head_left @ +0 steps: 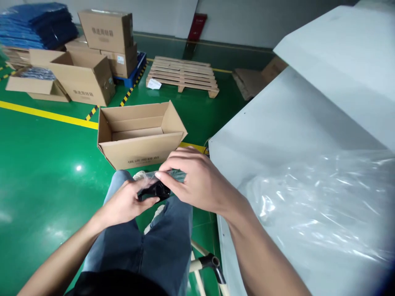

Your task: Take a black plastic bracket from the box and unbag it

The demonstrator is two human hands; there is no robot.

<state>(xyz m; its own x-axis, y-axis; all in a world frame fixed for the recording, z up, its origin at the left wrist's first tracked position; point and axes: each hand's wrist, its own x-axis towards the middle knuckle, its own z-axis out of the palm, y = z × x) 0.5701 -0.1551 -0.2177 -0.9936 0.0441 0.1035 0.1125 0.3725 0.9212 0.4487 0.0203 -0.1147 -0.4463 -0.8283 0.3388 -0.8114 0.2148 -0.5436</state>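
Above my knees, my left hand (128,201) grips a black part (156,190), its thumb along the near side. The part looks like glossy moulded plastic, but its exact kind is hard to make out. A clear plastic bag (148,179) lies over the top of it. My right hand (188,174) pinches the edge of that bag between thumb and forefinger, and its other fingers are curled. Just beyond my hands, an open cardboard box (140,150) stands on the floor, and the part of its inside that shows is bare cardboard.
On the right, a pile of clear plastic bags (321,205) lies on a pale surface (247,144). A wooden pallet (182,74), more cardboard boxes (83,80) and stacked blue sheets (37,24) stand farther back. A tubular frame (208,261) is near my right leg.
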